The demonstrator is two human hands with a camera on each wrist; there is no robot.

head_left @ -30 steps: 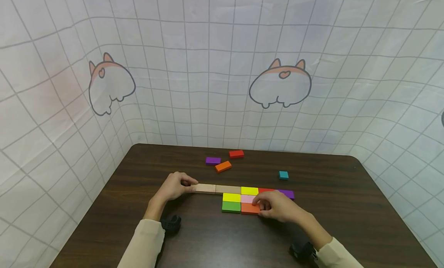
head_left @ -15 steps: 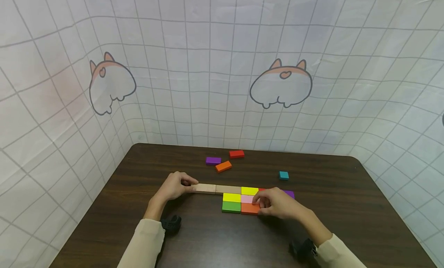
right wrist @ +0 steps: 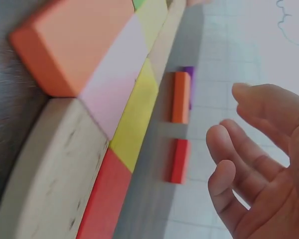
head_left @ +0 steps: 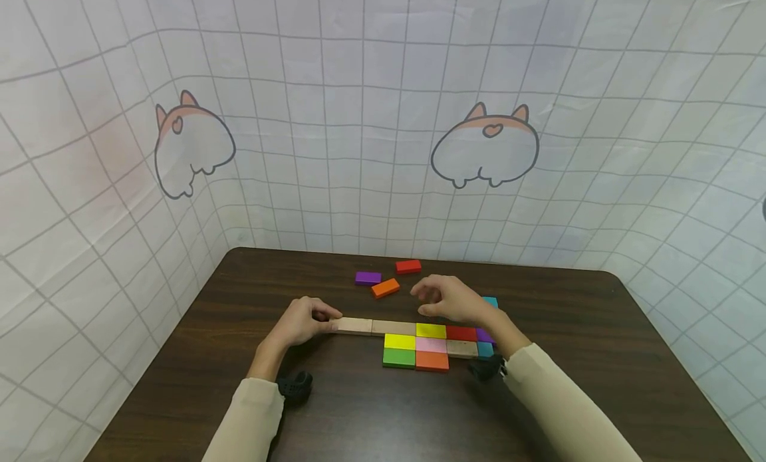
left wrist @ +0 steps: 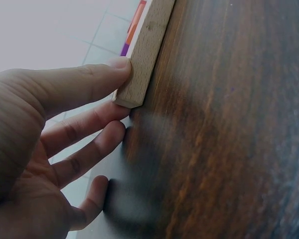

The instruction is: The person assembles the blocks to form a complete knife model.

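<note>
My left hand (head_left: 301, 320) pinches the left end of a plain wooden block (head_left: 354, 326); in the left wrist view the thumb (left wrist: 89, 87) lies on its near side. A second wooden block (head_left: 393, 327) continues the row, followed by a yellow block (head_left: 431, 330) and a red block (head_left: 461, 333). In front lie a green block (head_left: 399, 358), a pink block (head_left: 431, 344), an orange block (head_left: 432, 361) and a speckled wooden block (head_left: 461, 348). My right hand (head_left: 451, 298) hovers beyond the row, fingers loosely curved, holding nothing.
Loose at the back of the dark table (head_left: 269, 276) lie a purple block (head_left: 368, 278), an orange block (head_left: 385, 288) and a red block (head_left: 408, 266). My right hand partly hides a teal block (head_left: 491, 301). A white grid-patterned curtain (head_left: 383, 149) surrounds the table.
My right hand has left the speckled wooden block at the right of the layout and moved up and away over the row. My left hand has stayed at the wooden block.
</note>
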